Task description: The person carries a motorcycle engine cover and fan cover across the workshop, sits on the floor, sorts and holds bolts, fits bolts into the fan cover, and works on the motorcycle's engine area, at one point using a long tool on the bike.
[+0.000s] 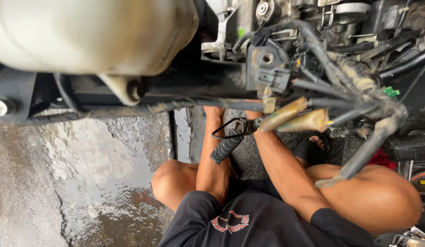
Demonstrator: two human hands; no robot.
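I squat on wet ground with both forearms reaching up under a dirty motorcycle frame [185,87]. My left hand [213,110] goes behind the black frame bar, and only its wrist shows. Just to the right, my right hand [252,114] is hidden the same way behind the bar and a muddy wire harness [354,77]. A tool with a black ribbed handle [227,145] hangs slanted between my forearms, its head near my right wrist. A thin black cable loop [224,129] is beside it. Which hand holds the tool is hidden.
A large cream plastic body part [93,32] fills the top left. Two yellowish sleeved connectors [295,116] and a grey connector block [267,68] hang in front of my right arm. The cracked concrete floor [107,174] is wet. My foot in a black sandal [313,148] rests at right.
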